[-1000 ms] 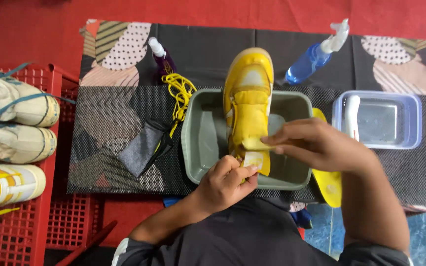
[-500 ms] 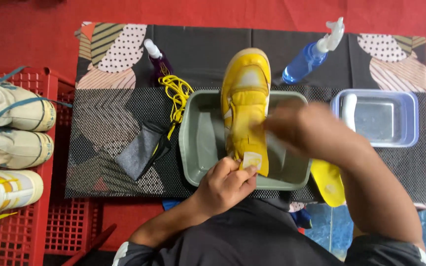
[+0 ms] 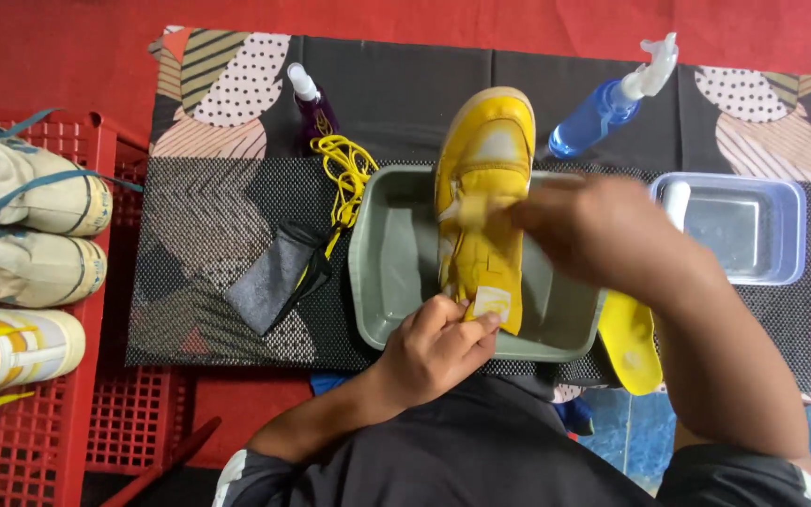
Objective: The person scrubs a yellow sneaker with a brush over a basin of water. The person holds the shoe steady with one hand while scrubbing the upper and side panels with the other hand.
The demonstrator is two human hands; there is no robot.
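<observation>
A yellow sneaker point(image 3: 486, 160) lies lengthwise over a grey-green basin point(image 3: 389, 272) on a patterned mat. My left hand point(image 3: 436, 345) grips the shoe's tongue at the near end. My right hand point(image 3: 603, 230), blurred by motion, is over the middle of the shoe with its fingers against the upper; whether it holds anything cannot be made out. A yellow insole point(image 3: 631, 340) lies to the right of the basin, partly under my right forearm.
Yellow laces point(image 3: 344, 169), a small dark bottle point(image 3: 312, 105) and a grey cloth point(image 3: 274, 277) lie left of the basin. A blue spray bottle point(image 3: 607, 99) and a clear tub point(image 3: 748, 230) sit at right. A red crate point(image 3: 35, 376) at left holds several shoes.
My right hand has moved from the shoe's tongue near my left hand up to the middle of the shoe. My left hand stays on the tongue.
</observation>
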